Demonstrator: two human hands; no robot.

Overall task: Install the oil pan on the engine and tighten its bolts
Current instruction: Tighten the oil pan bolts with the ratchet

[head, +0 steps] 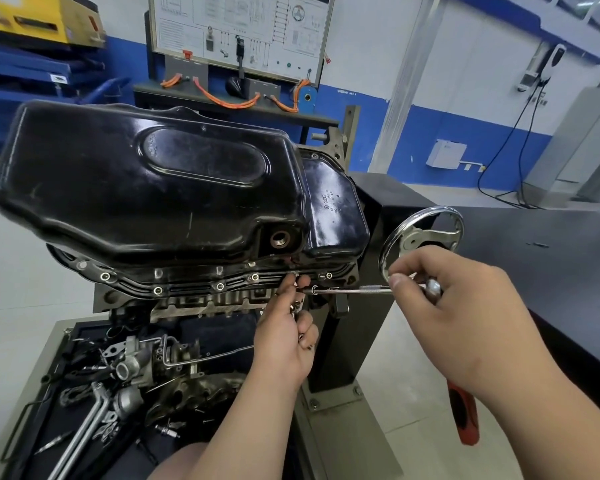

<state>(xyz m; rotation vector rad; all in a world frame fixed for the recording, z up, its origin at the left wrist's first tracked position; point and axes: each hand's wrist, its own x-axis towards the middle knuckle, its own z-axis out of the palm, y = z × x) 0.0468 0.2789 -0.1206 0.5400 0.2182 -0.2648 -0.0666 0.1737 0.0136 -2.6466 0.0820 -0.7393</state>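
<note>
Oil pan bolts (293, 308) in left hand (284, 341)

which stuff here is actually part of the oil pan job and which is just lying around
In the job: oil pan, flange bolts, socket driver in the right hand, left hand guiding its tip, spare bolts.
Lying about: loose engine parts underneath, handwheel, wiring board behind.

Bright, even indoor light; glare streaks the oil pan (146, 181); wide-angle bending at edges.
</note>
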